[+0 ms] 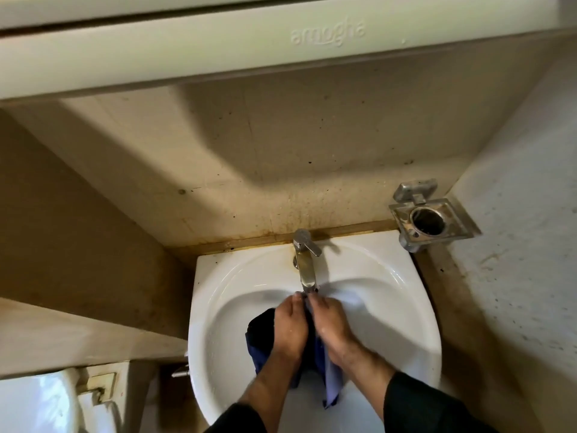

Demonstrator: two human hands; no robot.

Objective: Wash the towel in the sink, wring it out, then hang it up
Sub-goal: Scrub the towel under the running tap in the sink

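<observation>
- Two hands work one towel [260, 345] in the sink [218, 307], right under the tap [306, 270]; the step in hand looks like the wash itself, with wringing and hanging not yet done.
- At far left a glossy white cistern [46, 398] curves into view, smooth and hard, beside a stained ledge.
- The sink is white glazed ceramic, a rounded bowl with a flat back rim, slick and wet-looking.
- The left hand [288, 326] pinches the top edge of the cloth near the spout, fingers curled round it; a dark navy bunch bulges out just to its left.
- The towel is thin blue fabric, soft and limp, darker where it seems soaked; a paler strip hangs down between the wrists over the front rim.
- The right hand [327, 323] grips the same top edge, fingertips touching those of the left.
- To wash it well, I judge the hands should rub the two held folds against each other under the spout, then shift along to fresh cloth and lift the hanging tail back into the bowl so it cannot drip outside.
- The tap is brushed metal, a squared spout with a single lever; whether water runs I cannot tell.
- At right a square metal holder [434, 220] with a round hole juts from the speckled wall.
</observation>
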